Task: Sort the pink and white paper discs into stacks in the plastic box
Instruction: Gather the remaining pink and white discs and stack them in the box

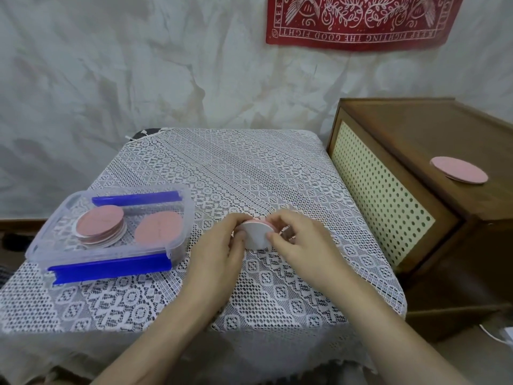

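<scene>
My left hand [222, 244] and my right hand [298, 240] both hold a small bundle of discs [256, 235] above the middle of the table, white face toward me and a pink edge showing behind. Each thumb presses on the white face while the fingers curl round the rim. To the left stands the clear plastic box [177, 247] with blue clips. Inside it, a stack of pink and white discs [100, 227] sits on the left and a pink disc [159, 227] lies on the right.
A lace cloth [249, 173] covers the table. A wooden cabinet [416, 151] with a perforated front stands to the right, with a pink disc [459, 170] lying on top. A red banner [358, 20] hangs on the wall behind.
</scene>
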A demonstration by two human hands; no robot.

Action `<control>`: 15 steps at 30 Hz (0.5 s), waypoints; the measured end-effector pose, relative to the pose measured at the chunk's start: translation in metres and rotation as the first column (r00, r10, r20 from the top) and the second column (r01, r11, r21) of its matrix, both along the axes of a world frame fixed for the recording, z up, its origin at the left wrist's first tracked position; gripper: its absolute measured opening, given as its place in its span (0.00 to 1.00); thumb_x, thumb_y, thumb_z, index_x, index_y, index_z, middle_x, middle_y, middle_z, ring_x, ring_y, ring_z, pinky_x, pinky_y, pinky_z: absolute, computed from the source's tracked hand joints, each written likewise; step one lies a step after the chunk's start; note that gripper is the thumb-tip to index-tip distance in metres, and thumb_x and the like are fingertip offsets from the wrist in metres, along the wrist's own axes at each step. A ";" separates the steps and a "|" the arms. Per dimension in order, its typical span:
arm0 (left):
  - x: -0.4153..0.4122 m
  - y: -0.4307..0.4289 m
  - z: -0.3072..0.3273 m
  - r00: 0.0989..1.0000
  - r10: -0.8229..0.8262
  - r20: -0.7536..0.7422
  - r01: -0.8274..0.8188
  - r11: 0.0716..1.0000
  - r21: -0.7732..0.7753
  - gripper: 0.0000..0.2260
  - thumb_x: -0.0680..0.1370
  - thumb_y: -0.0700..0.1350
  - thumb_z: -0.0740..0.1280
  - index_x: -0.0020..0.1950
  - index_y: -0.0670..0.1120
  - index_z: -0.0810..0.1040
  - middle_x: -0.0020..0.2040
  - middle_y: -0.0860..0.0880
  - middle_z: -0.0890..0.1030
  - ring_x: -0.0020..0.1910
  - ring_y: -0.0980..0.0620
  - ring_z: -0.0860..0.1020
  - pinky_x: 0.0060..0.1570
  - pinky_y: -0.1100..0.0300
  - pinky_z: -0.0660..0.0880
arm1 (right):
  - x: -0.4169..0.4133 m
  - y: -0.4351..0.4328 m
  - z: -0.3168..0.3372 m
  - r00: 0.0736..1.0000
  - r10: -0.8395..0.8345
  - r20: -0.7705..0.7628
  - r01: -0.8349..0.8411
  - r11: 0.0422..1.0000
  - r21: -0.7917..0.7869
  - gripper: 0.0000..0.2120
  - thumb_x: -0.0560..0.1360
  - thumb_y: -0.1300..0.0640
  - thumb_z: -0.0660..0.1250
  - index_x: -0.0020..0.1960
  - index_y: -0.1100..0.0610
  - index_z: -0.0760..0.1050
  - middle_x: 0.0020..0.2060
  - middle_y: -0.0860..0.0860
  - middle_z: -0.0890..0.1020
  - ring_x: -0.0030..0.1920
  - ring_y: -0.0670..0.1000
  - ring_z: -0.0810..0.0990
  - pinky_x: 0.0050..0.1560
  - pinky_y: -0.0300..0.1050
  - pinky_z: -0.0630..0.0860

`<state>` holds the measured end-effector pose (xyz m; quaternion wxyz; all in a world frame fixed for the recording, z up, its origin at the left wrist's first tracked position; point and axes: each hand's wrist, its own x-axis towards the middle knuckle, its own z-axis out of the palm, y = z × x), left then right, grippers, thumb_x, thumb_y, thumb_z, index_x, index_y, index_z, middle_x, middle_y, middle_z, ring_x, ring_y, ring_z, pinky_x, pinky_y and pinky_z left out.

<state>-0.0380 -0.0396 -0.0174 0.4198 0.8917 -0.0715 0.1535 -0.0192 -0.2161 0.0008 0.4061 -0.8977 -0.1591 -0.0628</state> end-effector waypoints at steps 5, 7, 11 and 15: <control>0.001 -0.001 -0.003 1.000 0.016 -0.020 -0.016 1.000 0.006 0.08 0.82 0.43 0.62 0.56 0.55 0.75 0.44 0.59 0.81 0.42 0.61 0.77 0.42 0.53 0.76 | -0.004 0.004 0.001 0.995 -0.022 0.093 0.035 0.989 -0.146 0.09 0.81 0.51 0.65 0.60 0.46 0.76 0.50 0.39 0.79 0.46 0.40 0.78 0.49 0.44 0.78; 0.001 -0.001 -0.002 1.000 0.025 -0.007 -0.025 1.000 0.007 0.07 0.82 0.43 0.62 0.55 0.55 0.75 0.44 0.58 0.80 0.41 0.60 0.77 0.40 0.53 0.76 | -0.003 0.003 0.003 0.989 -0.042 0.143 0.067 0.982 -0.179 0.06 0.81 0.51 0.64 0.57 0.47 0.76 0.48 0.40 0.80 0.45 0.41 0.78 0.49 0.45 0.78; 0.002 -0.002 -0.004 0.999 0.039 -0.009 -0.038 0.999 0.025 0.08 0.82 0.43 0.62 0.56 0.55 0.75 0.44 0.58 0.79 0.42 0.60 0.76 0.39 0.57 0.73 | -0.004 0.006 0.001 0.976 -0.053 0.209 0.104 0.965 -0.241 0.06 0.82 0.53 0.63 0.55 0.48 0.78 0.44 0.41 0.81 0.42 0.43 0.77 0.45 0.44 0.74; 0.003 -0.001 -0.005 0.999 0.046 -0.018 -0.046 0.999 -0.010 0.07 0.82 0.42 0.62 0.51 0.56 0.74 0.42 0.58 0.79 0.41 0.60 0.75 0.38 0.60 0.72 | -0.005 0.011 0.001 0.969 -0.054 0.241 0.117 0.959 -0.258 0.06 0.83 0.54 0.63 0.55 0.50 0.78 0.44 0.43 0.81 0.42 0.45 0.76 0.42 0.43 0.69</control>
